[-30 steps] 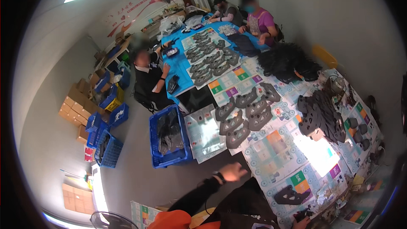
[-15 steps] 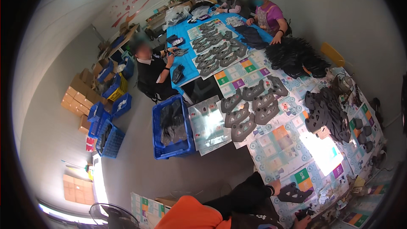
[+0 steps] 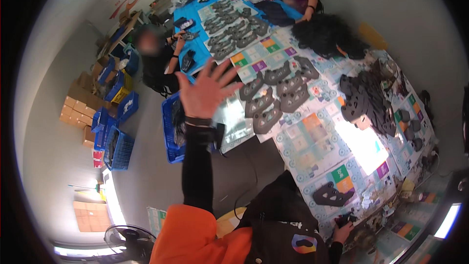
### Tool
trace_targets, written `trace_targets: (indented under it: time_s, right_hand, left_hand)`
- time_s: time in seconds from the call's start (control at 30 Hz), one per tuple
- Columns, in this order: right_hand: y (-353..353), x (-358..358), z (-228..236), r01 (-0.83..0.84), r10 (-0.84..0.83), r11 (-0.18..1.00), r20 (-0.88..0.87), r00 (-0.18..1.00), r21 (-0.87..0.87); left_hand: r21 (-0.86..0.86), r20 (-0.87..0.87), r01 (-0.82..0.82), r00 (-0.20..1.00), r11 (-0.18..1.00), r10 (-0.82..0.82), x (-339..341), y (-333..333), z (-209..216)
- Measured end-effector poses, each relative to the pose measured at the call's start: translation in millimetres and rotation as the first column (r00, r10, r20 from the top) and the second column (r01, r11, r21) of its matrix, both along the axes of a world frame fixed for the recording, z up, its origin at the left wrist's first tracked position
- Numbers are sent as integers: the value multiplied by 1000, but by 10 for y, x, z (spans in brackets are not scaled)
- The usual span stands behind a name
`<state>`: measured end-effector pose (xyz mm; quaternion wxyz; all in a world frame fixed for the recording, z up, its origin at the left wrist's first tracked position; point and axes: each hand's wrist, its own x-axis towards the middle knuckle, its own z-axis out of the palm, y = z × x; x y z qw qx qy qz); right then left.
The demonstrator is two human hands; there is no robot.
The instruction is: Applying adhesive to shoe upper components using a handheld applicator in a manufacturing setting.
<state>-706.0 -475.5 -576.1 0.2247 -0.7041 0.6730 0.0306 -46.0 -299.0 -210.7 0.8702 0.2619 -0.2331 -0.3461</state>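
My left hand is raised in front of me with its fingers spread and nothing in it. A black band circles its wrist, and the arm wears a black sleeve under an orange one. Low at the table's near edge, my right hand is closed round a small black object whose kind I cannot make out. Just beyond it, a dark grey moulded piece with cut-out holes lies flat on the patterned table cover.
Several similar grey pieces lie in rows farther up the table. A pile of dark pieces sits at the right, a black heap behind it. A blue crate stands left of the table. Co-workers sit at the blue-covered far part.
My left hand has lifted off the table beside the grey piece and risen up and left, fingers now spread. The view has shifted slightly. My right hand stays near the table edge.
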Motion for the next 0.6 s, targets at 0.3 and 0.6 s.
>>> trace_targets:
  time_s: [0.3,0.6]
  right_hand:
    - [-30,-23,40,30,-30,999,-3,1000,43]
    - [62,-200,-30,31,-31,999,-1,1000,31]
  left_hand:
    - [684,-331,579,788,444,-519,-948,-68,-2015]
    - [409,-218,657,744,633,-632,-1322,-614,-1862]
